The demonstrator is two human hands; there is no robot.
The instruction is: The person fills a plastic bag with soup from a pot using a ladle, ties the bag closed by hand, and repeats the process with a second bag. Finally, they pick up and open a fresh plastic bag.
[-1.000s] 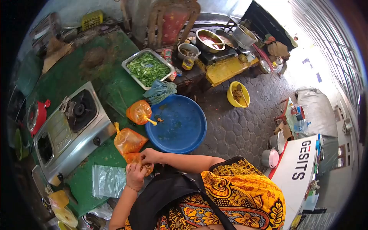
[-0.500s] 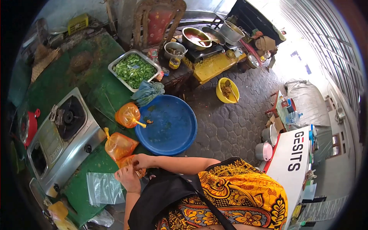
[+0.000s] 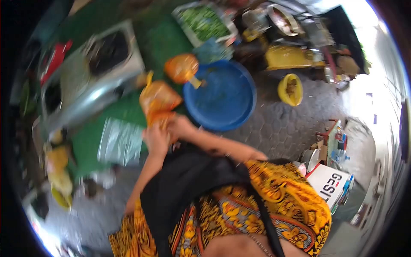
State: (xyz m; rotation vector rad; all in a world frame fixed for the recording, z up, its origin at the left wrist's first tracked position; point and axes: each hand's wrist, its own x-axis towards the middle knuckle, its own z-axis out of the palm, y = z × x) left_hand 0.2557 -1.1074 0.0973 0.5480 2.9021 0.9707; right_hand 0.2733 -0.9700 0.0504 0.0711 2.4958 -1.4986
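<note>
My left hand (image 3: pixel 156 140) and my right hand (image 3: pixel 181 127) are close together at the table's near edge. Their fingers are closed on a clear plastic bag (image 3: pixel 160 118) of orange food, partly hidden behind them. Just beyond it lies a tied bag of orange food (image 3: pixel 159 97). Another knotted orange bag (image 3: pixel 181 68) rests against the blue basin (image 3: pixel 222 100). To the left of my left hand, flat clear plastic bags (image 3: pixel 120 141) lie on the green table (image 3: pixel 87 147). Motion blur hides the exact finger positions.
A metal two-burner stove (image 3: pixel 92 100) stands on the left. Behind the basin are a tray of chopped greens (image 3: pixel 203 23) and a bluish cloth (image 3: pixel 213 50). A yellow bucket (image 3: pixel 291 97) stands on the paved floor (image 3: pixel 274 124). Pots (image 3: pixel 284 21) are at the back right.
The camera has tilted and turned, so the table and basin appear higher and the scene is blurred. Both hands stay on the orange bag.
</note>
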